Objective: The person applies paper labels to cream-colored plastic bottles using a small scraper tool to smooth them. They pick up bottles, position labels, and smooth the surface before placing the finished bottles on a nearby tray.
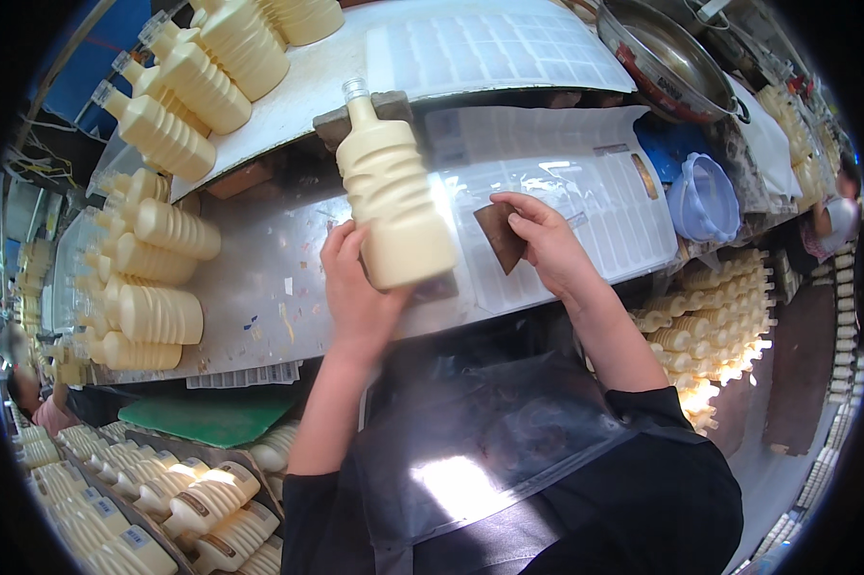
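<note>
A cream ribbed bottle [398, 201] with a clear threaded neck leans away from me over the metal worktop. My left hand [360, 292] grips it low down, fingers at its left side near the base. In my right hand [547, 240], thumb and fingers pinch a flat dark brown piece [501, 238], apart from the bottle. What that piece is made of, I cannot tell. Beneath and beyond my right hand lies a translucent backing sheet [595, 225] with rows of outlines; one brown and gold label [645, 176] sticks at its right end. A dark block [332, 127] sits behind the bottle's neck.
Cream bottles [168, 230] lie stacked on the left, and more stand on the raised white shelf [259, 134]. Labelled bottles [207, 498] fill a crate at lower left. At right are a blue plastic basket [704, 199], a metal pan [676, 53] and stacked bottles [705, 316].
</note>
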Tool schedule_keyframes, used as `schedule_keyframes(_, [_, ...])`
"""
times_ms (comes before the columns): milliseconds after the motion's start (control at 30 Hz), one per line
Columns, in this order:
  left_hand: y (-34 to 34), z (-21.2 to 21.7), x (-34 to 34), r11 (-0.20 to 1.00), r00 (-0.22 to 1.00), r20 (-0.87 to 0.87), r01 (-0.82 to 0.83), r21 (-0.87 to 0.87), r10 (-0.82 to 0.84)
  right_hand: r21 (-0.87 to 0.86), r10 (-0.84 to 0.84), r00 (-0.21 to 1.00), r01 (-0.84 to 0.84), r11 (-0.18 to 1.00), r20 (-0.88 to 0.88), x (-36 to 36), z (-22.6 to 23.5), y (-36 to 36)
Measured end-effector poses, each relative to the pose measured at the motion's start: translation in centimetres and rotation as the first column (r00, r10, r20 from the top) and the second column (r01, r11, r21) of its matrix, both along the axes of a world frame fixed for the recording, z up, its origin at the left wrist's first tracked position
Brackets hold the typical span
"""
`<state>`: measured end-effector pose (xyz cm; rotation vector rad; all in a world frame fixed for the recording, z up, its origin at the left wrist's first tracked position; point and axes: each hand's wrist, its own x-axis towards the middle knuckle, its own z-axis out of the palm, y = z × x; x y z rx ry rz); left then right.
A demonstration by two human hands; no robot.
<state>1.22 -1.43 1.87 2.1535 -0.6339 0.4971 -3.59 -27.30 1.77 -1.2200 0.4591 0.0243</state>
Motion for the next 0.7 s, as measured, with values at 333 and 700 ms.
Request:
schedule_keyframes(333, [0.5,-1.7,0.0,0.997,1.000,-0.020,0.001,0.074,0.001,-0.839,-0.170,0.985,0.072,0.539,-0.025,-6.0,-2.4,-9.6])
schedule_keyframes(700, [0.6,-2.7,-0.3,0.995,0.993,-0.106,0.052,-0.088,-0.061,-0.947,-0.100,0.960,-0.275,-0.165,-0.261,-7.0,-2.8,-8.8])
